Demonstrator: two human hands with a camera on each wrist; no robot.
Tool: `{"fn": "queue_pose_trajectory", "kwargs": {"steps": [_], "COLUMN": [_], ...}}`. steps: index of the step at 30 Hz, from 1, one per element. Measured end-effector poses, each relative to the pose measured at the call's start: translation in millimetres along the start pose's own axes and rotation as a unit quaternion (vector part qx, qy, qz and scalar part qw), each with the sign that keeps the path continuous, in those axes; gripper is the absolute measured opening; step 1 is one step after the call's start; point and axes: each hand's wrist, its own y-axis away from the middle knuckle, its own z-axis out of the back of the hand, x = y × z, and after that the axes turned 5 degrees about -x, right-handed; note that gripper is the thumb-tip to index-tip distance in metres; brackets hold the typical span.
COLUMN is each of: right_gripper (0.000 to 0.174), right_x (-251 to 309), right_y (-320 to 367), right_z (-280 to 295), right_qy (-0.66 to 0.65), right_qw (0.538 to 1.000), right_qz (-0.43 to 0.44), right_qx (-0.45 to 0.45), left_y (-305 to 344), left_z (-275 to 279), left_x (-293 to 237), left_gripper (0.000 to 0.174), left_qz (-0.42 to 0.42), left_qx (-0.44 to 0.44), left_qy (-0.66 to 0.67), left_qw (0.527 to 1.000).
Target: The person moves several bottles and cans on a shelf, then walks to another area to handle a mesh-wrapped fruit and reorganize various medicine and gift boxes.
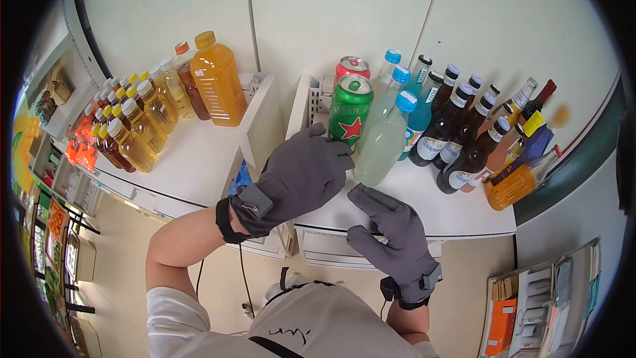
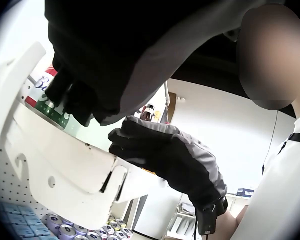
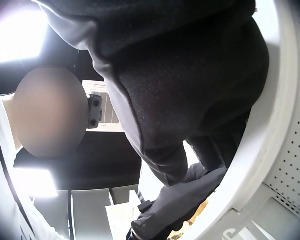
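Observation:
Both hands wear dark grey gloves. My left hand (image 1: 301,172) reaches over the white shelf (image 1: 450,215), its fingertips right at the lower part of a green can with a red star (image 1: 351,109). In the left wrist view, dark fingers overlap that green can (image 2: 52,114). Just right of the can stands a pale green bottle with a blue cap (image 1: 384,142). My right hand (image 1: 394,238) is at the shelf's front edge, fingers extended toward the bottle's base, with nothing seen in its grasp. In the left wrist view the right hand (image 2: 162,152) shows from the side.
Behind the green can stands a red can (image 1: 351,66). Dark bottles with white labels (image 1: 434,136) crowd the right, beside a leaning orange bottle (image 1: 523,182). Across a gap, another shelf (image 1: 192,159) bears a large orange juice bottle (image 1: 218,83) and several small bottles.

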Motion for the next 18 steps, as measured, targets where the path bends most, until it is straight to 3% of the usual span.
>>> {"fn": "queue_pose_trajectory", "kwargs": {"steps": [13,18], "right_gripper": [0.058,0.054], "right_x": [3.2,-10.4], "right_y": [0.7,9.0], "right_z": [4.4,4.5], "right_qy": [0.013,0.089], "right_qw": [1.000,0.988], "right_qz": [-0.015,-0.067], "right_qx": [-0.001,-0.105], "left_y": [5.8,5.4], "left_z": [-1.5,6.8], "left_x": [-0.1,-13.4], "left_gripper": [0.018,0.017], "left_qz": [0.028,0.024], "left_qx": [-0.005,0.004], "left_qy": [0.038,0.121], "left_qw": [0.999,0.992]}}
